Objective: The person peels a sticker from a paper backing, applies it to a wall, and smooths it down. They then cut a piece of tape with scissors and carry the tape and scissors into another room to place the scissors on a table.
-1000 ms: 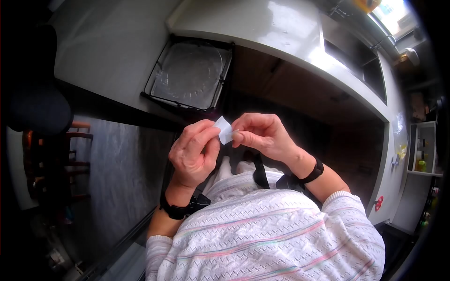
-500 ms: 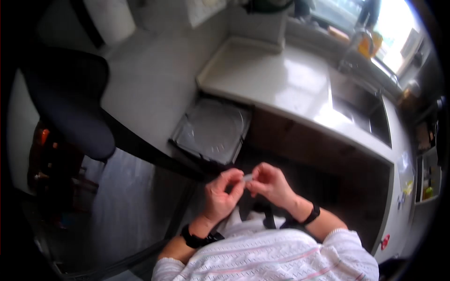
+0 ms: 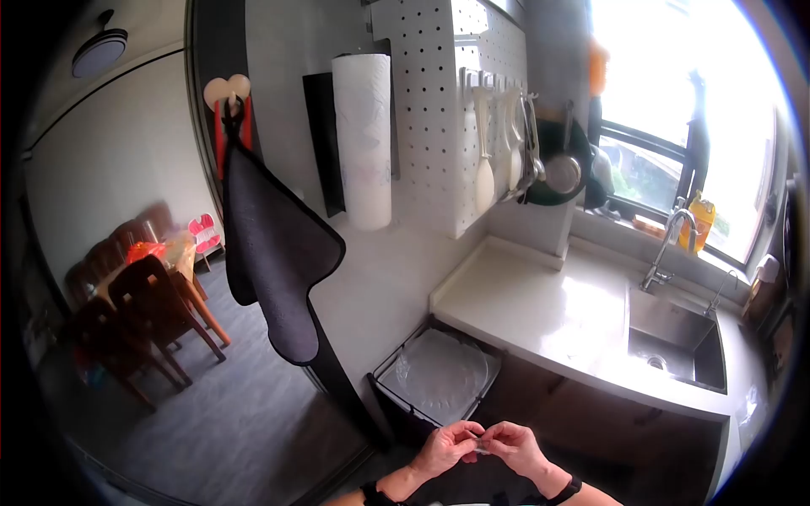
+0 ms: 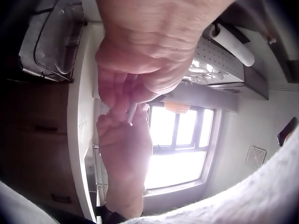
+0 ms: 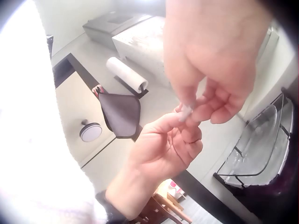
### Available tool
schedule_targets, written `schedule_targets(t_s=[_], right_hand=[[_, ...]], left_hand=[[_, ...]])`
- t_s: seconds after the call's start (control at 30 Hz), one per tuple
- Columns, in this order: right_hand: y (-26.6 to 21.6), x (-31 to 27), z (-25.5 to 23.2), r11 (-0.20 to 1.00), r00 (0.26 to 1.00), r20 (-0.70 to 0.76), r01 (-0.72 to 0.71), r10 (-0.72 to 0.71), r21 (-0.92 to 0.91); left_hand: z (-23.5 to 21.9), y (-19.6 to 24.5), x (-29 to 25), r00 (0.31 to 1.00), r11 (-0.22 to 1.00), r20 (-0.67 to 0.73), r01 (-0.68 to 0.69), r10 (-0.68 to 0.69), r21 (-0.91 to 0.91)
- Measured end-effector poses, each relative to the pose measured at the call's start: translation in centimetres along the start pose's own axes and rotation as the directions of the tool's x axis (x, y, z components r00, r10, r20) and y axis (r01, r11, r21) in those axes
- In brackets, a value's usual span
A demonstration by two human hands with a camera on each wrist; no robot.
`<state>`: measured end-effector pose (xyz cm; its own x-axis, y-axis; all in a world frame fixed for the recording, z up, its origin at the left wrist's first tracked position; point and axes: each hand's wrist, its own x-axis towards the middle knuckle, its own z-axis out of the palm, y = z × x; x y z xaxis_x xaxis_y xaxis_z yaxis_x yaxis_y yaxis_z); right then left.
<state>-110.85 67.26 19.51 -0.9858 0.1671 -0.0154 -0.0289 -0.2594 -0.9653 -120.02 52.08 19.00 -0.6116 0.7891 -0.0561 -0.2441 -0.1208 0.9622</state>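
A small whitish piece of thin sheet (image 3: 479, 447), like paper or film, is pinched between both hands at the lower middle of the head view. My left hand (image 3: 443, 451) grips one side with thumb and fingertips. From the other side my right hand (image 3: 516, 449) pinches it, the two sets of fingertips meeting. The right wrist view shows the piece (image 5: 186, 113) as a narrow pale strip, mostly covered by fingers. In the left wrist view only a thin pale edge (image 4: 132, 114) shows between the hands.
Just beyond the hands stands a black wire-framed container (image 3: 434, 371) with clear plastic lining. A white counter (image 3: 531, 308) with a steel sink (image 3: 675, 329) runs right. On the left wall hang a dark cloth (image 3: 274, 228) and a paper towel roll (image 3: 363, 143); utensils (image 3: 483, 169) hang behind.
The head view has tilted up, bringing the wall, window and sink into sight and the hands to the bottom edge. The sheet, broad at first, now shows as a narrow strip. Both hands keep pinching it.
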Motion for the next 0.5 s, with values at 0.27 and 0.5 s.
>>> schedule_targets(t_s=[0.27,0.5], right_hand=[[-1.2,-1.1,0.3,0.969,0.991,0.115,0.098,-0.074,-0.226],[-0.5,-2.3,-1.0,0.927,0.995,-0.002,0.095,-0.103,-0.362]], left_hand=[[-1.0,-1.8,-0.2,0.998,0.95,0.022,0.061,-0.057,-0.305],[0.6,-1.2,-0.9,0.984,0.897,0.146,0.156,-0.104,-0.414]])
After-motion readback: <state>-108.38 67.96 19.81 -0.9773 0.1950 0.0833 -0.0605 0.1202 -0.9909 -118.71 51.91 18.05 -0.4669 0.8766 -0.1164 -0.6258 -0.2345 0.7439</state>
